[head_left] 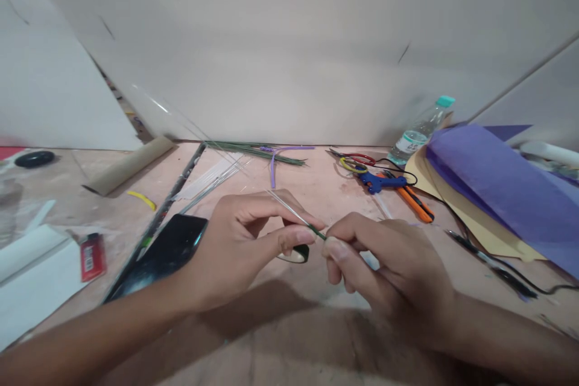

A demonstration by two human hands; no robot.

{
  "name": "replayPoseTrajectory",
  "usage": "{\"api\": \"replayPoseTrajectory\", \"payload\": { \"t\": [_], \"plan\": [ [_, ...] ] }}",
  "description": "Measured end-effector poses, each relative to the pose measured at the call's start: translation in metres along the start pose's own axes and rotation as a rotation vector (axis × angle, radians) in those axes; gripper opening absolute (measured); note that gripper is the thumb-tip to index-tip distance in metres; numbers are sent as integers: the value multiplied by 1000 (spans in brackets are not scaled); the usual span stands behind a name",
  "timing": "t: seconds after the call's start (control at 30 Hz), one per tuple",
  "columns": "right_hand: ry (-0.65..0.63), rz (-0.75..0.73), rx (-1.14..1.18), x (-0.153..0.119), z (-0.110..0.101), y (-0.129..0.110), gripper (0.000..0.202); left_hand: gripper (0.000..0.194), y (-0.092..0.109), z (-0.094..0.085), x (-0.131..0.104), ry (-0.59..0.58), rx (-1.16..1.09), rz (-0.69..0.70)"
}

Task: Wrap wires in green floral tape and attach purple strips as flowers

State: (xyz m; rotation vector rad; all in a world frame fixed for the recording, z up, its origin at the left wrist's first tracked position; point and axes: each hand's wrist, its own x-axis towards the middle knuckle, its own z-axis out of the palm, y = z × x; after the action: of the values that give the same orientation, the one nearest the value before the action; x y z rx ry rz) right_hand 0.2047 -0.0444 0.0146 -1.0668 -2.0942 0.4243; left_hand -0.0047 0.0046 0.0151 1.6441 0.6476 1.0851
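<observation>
Left grip (246, 241) was closed, thumb and index finger pinching a thin wire (292, 210). Right grip (393, 259) was closed too, thumb and fingertips on the wire's dark green section (318, 233), just beside the left fingertips. Wire sat tilted between both grips, bare pale end running up and away across the left fingers.

Roll of dark green tape (301, 254) showed just below the left fingertips, partly hidden; couldn't tell which fingers held it, if any.

On the bench (298, 325) beyond the left grip: bundle of green stems (253, 152), purple strip (273, 172) by it. Left of the left grip: black glossy slab (174, 244) right beside the hand, red lighter (93, 257) farther out, cardboard tube (131, 166) out left and beyond.

Beyond the right grip: scissors (355, 164), blue-handled tool (384, 182) and orange cutter (416, 204) bunched together, bottle (411, 143) behind. Right of that grip, apart from it: pen (493, 262) and purple sheets (493, 181) over tan paper (479, 229).
</observation>
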Motion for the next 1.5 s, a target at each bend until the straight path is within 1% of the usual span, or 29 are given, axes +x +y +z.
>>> {"api": "replayPoseTrajectory", "payload": {
  "t": [0.07, 0.13, 0.2, 0.27, 0.3, 0.37, 0.43, 0.5, 0.57, 0.67, 0.73, 0.8, 0.9, 1.07, 1.17, 1.27, 1.33, 1.5],
  "plan": [
    [-65, 75, 139, 0, 0, -1, 24, 8, -2, 0, -1, 9, 9, 23],
    [-125, 186, 327, 1, 0, -1, 26, 7, -4, 0, -2, 23, 20, 45],
    [-167, 299, 519, 2, 1, -1, 28, 6, -4, 0, -3, 32, 16, 36],
    [-180, 352, 635, 4, 1, -1, 28, 5, -2, 0, -2, 31, 2, 4],
    [-178, 347, 637, 4, 1, -1, 29, 5, -1, 0, -2, 26, 1, -5],
    [-151, 272, 513, 5, 0, 0, 29, 7, 3, 1, -1, 10, 30, -9],
    [-95, 139, 275, 5, -1, 2, 19, 10, 6, 3, -2, 16, 84, -13],
    [-6, -4, 36, 4, 1, 5, 6, 12, 7, 4, -2, 30, 121, -35],
    [92, -110, -130, 2, 4, 7, 8, 12, 6, 4, -3, 33, 134, -70],
    [171, -195, -263, 1, 8, 10, 11, 12, 4, 4, -3, 17, 154, -82],
    [169, -219, -293, 0, 8, 11, 12, 11, 2, 2, -3, 8, 165, -57],
    [140, -220, -278, 0, 8, 11, 11, 10, 1, 1, -2, 2, 172, -18],
    [66, -156, -184, 1, 5, 9, 12, 11, 1, -1, -1, -15, 192, 41],
    [-29, 33, 22, 3, -3, 1, 19, 14, 1, -3, 1, -30, 223, 73],
    [-152, 234, 331, 7, -6, -3, 25, 12, -2, -3, 0, -30, 188, 116],
    [-243, 403, 644, 9, -6, -6, 28, 12, -3, -2, -1, -9, 169, 112],
    [-282, 447, 736, 10, -6, -7, 29, 12, -4, -1, -1, -1, 144, 101],
    [-404, 527, 876, 10, -9, -6, 32, 10, -2, -1, 0, 8, 60, 103]
  ]
}}
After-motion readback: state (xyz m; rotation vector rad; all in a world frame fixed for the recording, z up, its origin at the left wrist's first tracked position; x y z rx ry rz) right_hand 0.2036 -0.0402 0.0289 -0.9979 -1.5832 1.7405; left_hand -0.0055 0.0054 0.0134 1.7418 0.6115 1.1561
